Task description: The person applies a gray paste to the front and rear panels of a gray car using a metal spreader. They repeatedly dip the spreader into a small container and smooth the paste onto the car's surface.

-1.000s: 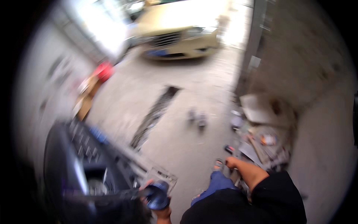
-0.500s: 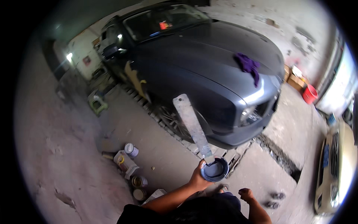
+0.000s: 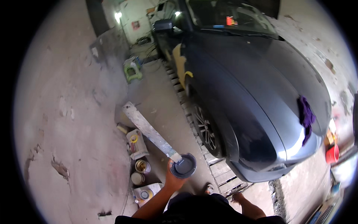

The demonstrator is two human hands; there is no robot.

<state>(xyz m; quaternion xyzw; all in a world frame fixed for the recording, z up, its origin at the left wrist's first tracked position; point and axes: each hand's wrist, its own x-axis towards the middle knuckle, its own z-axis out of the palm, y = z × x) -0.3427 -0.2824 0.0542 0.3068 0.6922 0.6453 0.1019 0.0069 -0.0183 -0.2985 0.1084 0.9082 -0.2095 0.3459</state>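
My left hand is closed around a dark round cup with dark grey paint in it. A long, flat, paint-smeared stirring stick stands tilted in the cup, its upper end leaning up and to the left over the floor. My right hand hangs low beside my leg, its fingers loosely curled with nothing seen in them. Ahead and to the right stands a dark grey car. Tan filler patches show on its side, behind the front wheel.
Along the left wall sit a green stool, an open can, a pale-topped can and a white container. A purple cloth lies on the hood. A red bucket stands at the far right. Slotted floor grating runs beside the car.
My view has turned left, so the car now sits further right. My left hand has carried the cup and stick leftward, and the stick now leans more to the left.
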